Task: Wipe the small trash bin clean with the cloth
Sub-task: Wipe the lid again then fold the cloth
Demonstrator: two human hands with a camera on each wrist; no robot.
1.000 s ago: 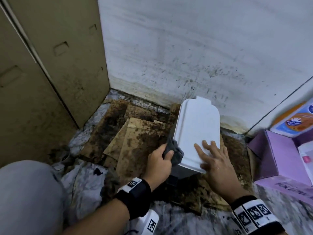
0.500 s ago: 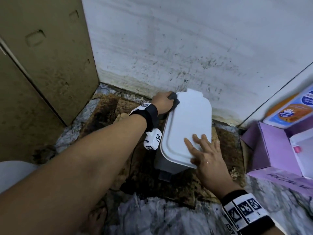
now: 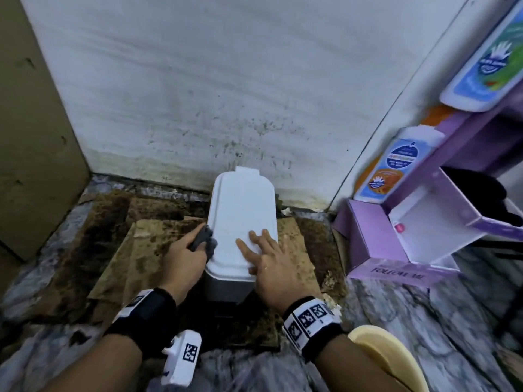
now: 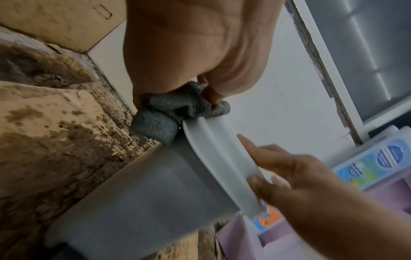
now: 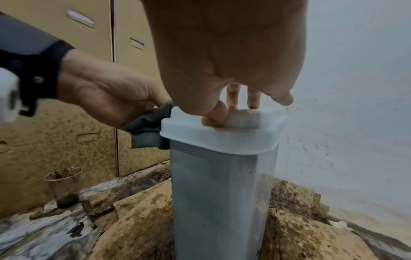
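White wall: streaked, speckled dark near its base, forming the corner behind everything. Brown cardboard boxes: stained, standing against the left side. Floor: marbled grey and white, overlaid by flattened cardboard sheets blotched with dark grime. Purple carton: on the floor at right, open, beside white printed packets leaning at the wall. Small trash bin: upright on the soiled cardboard, close to the wall; grey translucent body, white lid closed on top. Right hand: laid on the near part of the lid, fingers straight and spread flat on the surface, thumb at the lid's front edge; it grips nothing. Left hand: at the bin's left side, fingers curled round the cloth and pressing it against the lid's left rim. Both wrists carry black bands with printed markers. Cloth: dark grey, bunched, a fold hanging just below the lid edge against the bin's upper wall. Plastic cup: clear, dirty, brown residue at the bottom, upright on the floor by the boxes, well apart from the bin. Pale yellow rounded object: near edge, partly cut off, identity unclear.
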